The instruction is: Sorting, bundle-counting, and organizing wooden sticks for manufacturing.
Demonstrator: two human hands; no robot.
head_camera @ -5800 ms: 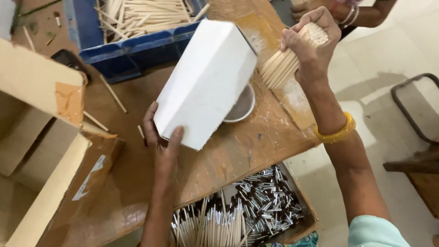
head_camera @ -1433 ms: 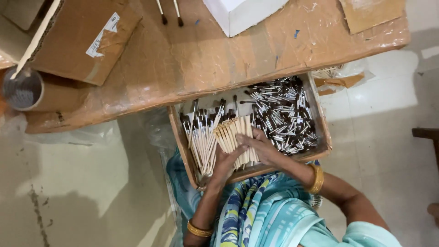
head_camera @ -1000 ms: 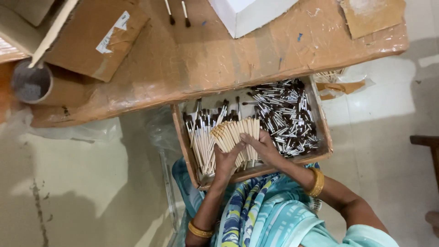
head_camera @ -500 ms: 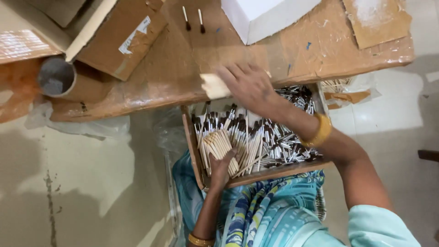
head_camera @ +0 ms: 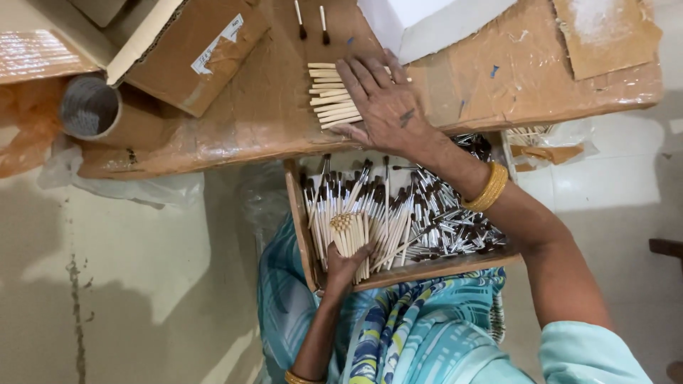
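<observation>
Far left: a grey tube [head_camera: 89, 108] lies on its side at the worktop [head_camera: 235, 121] edge, open end toward the camera, with crumpled plastic sheet [head_camera: 121, 186] hanging below it. Beside it to the right, a brown cardboard box [head_camera: 188, 44] with an open flap sits on the worktop.

Centre, near: a shallow tray [head_camera: 299, 220] rests on the lap, just below the worktop edge. It is filled with thin brushes [head_camera: 434, 220], pale handles to the left, dark-and-silver tips heaped to the right.

Left hand [head_camera: 346, 264]: in the tray, fingers curled round a bundle of pale sticks [head_camera: 348, 231], held upright with the cut ends facing the camera. Closed grip.

Centre, far: two loose brushes [head_camera: 311, 20] lie on the worktop just left of a white box [head_camera: 427, 25].

Right hand [head_camera: 384, 103]: flat and palm down on the worktop, fingers spread, pressing on a row of pale sticks [head_camera: 329, 96] laid side by side; their ends stick out to the left of the fingers. Open, not gripping. Gold bangle [head_camera: 487, 186] on that wrist.

Far right: a cardboard scrap [head_camera: 605, 32] on the worktop.
</observation>
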